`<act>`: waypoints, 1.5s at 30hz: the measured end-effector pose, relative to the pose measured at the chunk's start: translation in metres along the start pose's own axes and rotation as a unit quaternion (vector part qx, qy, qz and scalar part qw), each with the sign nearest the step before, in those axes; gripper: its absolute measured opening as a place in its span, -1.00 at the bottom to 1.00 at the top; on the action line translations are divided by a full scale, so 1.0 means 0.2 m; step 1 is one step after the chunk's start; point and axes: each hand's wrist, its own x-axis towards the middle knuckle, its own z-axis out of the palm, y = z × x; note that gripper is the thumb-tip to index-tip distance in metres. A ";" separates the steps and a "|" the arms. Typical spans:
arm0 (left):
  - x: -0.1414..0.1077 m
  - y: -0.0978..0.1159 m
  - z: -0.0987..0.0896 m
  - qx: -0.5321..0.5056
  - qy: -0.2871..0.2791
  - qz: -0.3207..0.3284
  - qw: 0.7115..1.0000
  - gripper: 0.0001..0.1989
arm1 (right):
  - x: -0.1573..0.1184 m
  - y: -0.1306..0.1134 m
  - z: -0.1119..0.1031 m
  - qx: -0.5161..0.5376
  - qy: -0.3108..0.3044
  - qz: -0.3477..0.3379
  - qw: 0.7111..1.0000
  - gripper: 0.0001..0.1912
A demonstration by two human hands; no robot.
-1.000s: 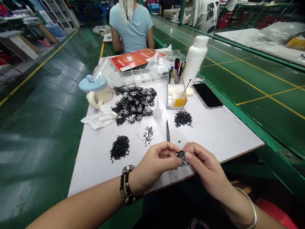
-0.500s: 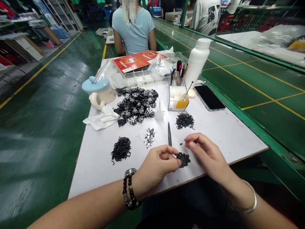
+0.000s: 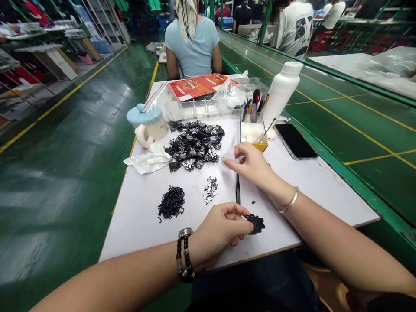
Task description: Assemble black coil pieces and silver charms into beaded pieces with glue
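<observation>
Black metal part (image 3: 256, 224) is sitting on the white counter (image 3: 325, 190), pinched by the left hand (image 3: 217, 232), while the right hand (image 3: 250, 164) is working well apart, pinching a white scrap (image 3: 230, 157) near the pen holder (image 3: 255, 113). Head view: black clips (image 3: 171, 203) and shiny parts (image 3: 195, 145) are lying nearby, green floor (image 3: 65, 173) spreading beyond.

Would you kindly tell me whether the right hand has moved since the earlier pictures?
Yes, the right hand moved up the table, toward the clear plastic tool holder.
</observation>
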 end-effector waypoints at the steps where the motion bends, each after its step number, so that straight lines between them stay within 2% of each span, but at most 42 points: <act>1: 0.00 0.00 0.00 0.000 0.000 -0.001 1.000 -0.77 | -0.01 0.00 -0.02 0.027 0.000 0.001 1.000 -0.74; 3: 0.01 0.00 0.00 -0.006 0.000 -0.003 1.000 -0.78 | -0.04 -0.01 -0.08 0.141 -0.001 0.012 0.990 -0.69; 4: 0.01 0.00 0.00 -0.011 0.001 -0.003 1.000 -0.79 | -0.05 -0.01 -0.11 0.220 0.006 0.018 0.975 -0.65; 7: 0.02 0.01 0.00 -0.028 0.008 -0.003 1.000 -0.79 | -0.06 -0.01 -0.18 0.440 0.056 0.025 0.896 -0.53; 8: 0.02 0.01 0.00 -0.031 0.012 -0.002 0.999 -0.78 | -0.05 -0.01 -0.20 0.473 0.069 0.023 0.878 -0.52; 10: 0.02 0.02 -0.01 -0.038 0.020 -0.007 0.999 -0.76 | -0.05 -0.01 -0.21 0.501 0.066 0.018 0.862 -0.51; 13: 0.03 0.03 -0.02 -0.045 0.029 -0.020 0.998 -0.79 | -0.07 -0.01 -0.20 0.494 0.054 -0.006 0.868 -0.54; 18: 0.04 0.04 -0.02 -0.055 0.026 -0.023 0.998 -0.83 | -0.15 -0.04 -0.12 0.447 0.102 -0.057 0.887 -0.68; 23: 0.04 0.04 -0.02 -0.062 0.027 -0.034 0.997 -0.84 | -0.19 -0.04 -0.08 0.416 0.072 -0.056 0.905 -0.72; 45: 0.04 0.05 -0.02 -0.071 0.025 -0.038 0.996 -0.83 | -0.21 -0.05 -0.07 0.422 0.060 -0.069 0.902 -0.74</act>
